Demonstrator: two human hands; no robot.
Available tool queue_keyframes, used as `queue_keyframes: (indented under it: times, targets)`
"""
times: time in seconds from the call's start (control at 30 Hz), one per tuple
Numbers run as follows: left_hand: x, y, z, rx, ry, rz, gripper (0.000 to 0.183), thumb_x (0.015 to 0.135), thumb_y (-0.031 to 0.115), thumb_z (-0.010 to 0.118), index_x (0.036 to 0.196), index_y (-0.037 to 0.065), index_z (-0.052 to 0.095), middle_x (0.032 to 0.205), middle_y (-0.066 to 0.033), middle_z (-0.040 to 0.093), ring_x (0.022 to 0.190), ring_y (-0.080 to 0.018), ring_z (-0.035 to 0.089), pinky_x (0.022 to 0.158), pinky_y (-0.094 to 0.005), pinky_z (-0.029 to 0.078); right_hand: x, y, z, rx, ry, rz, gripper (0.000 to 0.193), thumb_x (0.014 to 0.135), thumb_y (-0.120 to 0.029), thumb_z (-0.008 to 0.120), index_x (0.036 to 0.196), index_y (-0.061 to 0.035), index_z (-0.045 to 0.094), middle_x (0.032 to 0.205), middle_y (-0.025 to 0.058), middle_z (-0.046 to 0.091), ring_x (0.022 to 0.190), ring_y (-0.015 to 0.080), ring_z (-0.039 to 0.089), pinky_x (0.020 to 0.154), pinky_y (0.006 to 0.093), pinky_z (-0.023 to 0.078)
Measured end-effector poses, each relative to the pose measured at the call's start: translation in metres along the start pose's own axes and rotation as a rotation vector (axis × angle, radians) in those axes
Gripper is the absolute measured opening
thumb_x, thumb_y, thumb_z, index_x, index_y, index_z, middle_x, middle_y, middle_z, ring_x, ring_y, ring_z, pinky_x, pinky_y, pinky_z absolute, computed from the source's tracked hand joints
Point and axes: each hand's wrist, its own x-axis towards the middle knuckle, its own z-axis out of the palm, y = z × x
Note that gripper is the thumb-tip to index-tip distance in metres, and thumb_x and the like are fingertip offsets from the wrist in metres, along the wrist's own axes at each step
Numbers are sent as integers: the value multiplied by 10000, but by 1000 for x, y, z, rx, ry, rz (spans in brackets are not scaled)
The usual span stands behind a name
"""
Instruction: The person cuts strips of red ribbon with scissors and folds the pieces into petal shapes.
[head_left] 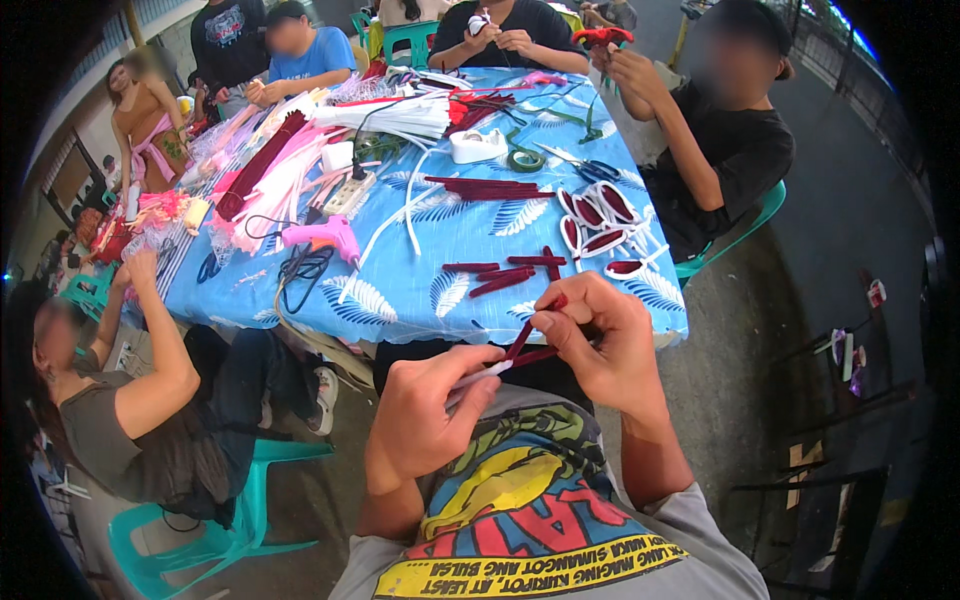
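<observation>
Just off the table's near edge, my left hand [432,400] pinches the white end of a fuzzy pipe cleaner piece. My right hand [603,335] is closed on the dark red pipe cleaner [521,342] of the same piece, which bends between my two hands. Part of it is hidden by my fingers. Beyond my hands, short dark red pipe cleaners [502,282] lie on the table. To their right is a group of white-edged dark red petal shapes [604,212]. Longer dark red pipe cleaners [488,189] lie farther back.
A blue leaf-patterned tablecloth [410,310] covers the table. On it are a pink glue gun [322,238], a power strip [349,194], scissors [585,164], a white tape dispenser [478,146], green tape [526,160] and heaps of pipe cleaners [385,115]. Several people work around the table. A green chair [235,515] stands left.
</observation>
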Motion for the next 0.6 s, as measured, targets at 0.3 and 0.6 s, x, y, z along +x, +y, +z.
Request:
queue_keyframes:
  times: [0.3, 0.6]
  targets:
    - [-2, -1, 3, 9, -34, 36, 39, 893, -37, 708, 929, -50, 715, 733, -116, 711, 666, -154, 735, 592, -256, 541, 4, -5, -9, 119, -89, 64, 398, 929, 22, 725, 1312, 40, 619, 630, -57, 533, 579, 9, 426, 515, 224, 284]
    - [-4, -20, 4, -465, 167, -208, 63, 927, -6, 692, 962, -56, 708, 824, -90, 692, 669, -123, 631, 617, -240, 480, 17, 4, -19, 535, 117, 58, 309, 1061, -121, 541, 1307, 59, 588, 842, 102, 692, 621, 110, 618, 521, 237, 444]
